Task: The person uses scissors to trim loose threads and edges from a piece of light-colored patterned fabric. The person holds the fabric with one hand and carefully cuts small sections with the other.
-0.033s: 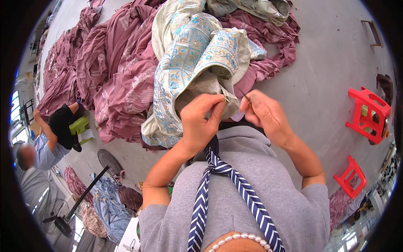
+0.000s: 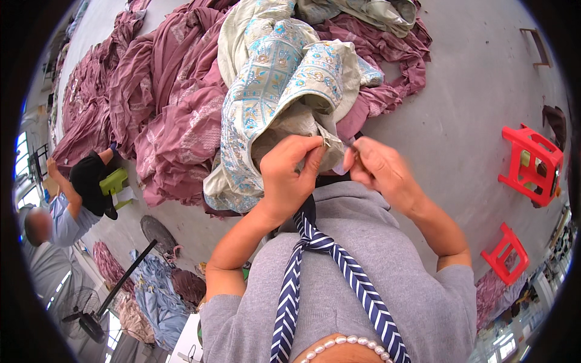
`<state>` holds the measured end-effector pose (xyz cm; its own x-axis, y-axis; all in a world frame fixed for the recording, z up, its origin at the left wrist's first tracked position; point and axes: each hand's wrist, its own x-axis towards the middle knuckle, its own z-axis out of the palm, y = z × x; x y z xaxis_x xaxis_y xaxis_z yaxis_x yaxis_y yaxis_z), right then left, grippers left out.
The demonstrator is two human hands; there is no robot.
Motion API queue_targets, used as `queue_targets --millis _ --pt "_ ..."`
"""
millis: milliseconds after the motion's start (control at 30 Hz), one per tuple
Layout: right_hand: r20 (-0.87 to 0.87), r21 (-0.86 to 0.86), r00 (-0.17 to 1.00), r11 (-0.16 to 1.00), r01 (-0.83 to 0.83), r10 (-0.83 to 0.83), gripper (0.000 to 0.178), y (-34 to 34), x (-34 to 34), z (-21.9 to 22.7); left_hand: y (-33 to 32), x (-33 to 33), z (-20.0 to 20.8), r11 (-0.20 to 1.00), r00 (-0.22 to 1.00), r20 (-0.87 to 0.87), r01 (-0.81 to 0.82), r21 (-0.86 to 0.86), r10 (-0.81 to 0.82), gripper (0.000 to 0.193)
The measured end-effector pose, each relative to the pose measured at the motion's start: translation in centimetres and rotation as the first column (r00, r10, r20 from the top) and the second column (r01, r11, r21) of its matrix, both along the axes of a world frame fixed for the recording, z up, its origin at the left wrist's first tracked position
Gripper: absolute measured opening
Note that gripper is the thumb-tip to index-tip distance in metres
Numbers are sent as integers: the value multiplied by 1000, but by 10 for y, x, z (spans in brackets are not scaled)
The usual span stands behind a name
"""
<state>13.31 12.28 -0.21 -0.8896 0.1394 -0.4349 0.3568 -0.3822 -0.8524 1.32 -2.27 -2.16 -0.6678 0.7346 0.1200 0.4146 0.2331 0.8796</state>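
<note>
A pale cloth (image 2: pixel 260 78) with blue and gold embroidery lies bunched in front of me, its plain beige underside showing near my hands. My left hand (image 2: pixel 289 172) pinches the edge of that cloth between thumb and fingertips, where a few loose threads stick up. Just to the right, apart from the cloth edge, my right hand (image 2: pixel 384 169) is closed around a small, thin, dark tool (image 2: pixel 357 138). Motion blur and my fingers hide most of the tool, so its kind does not show. Mauve patterned cloth (image 2: pixel 181 103) is heaped beneath and beyond the pale piece.
Two red plastic stools (image 2: pixel 532 163) stand on the grey floor at right. On the left, another person (image 2: pixel 72 206) sits on a green stool (image 2: pixel 115 181), handling the mauve cloth. Behind them are a standing fan (image 2: pixel 85 320) and blue cloth (image 2: pixel 154 296) on the floor.
My right hand has shifted slightly, and the thin tool in it has turned and blurred. My left hand keeps its pinch on the cloth edge.
</note>
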Motion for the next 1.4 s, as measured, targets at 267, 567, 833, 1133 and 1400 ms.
queue_targets --millis 267,567,833,1133,1400 --pt "158 -351 981 935 -52 114 46 1 9 -7 2 2 -5 998 981 -195 18 57 -6 16" --pt "173 -321 976 944 -73 134 49 2 8 -8 -2 0 -10 994 931 -357 98 54 -73 27" --pt "191 -234 977 971 -50 97 44 1 9 -8 -2 -3 -17 981 841 -523 188 42 -139 37" --pt "124 398 992 913 -84 37 35 -3 4 -12 5 1 -20 985 842 -521 174 15 -141 29" --pt "213 -139 977 990 34 -3 38 -1 0 -14 6 -2 -18 986 856 -505 159 48 -114 28"
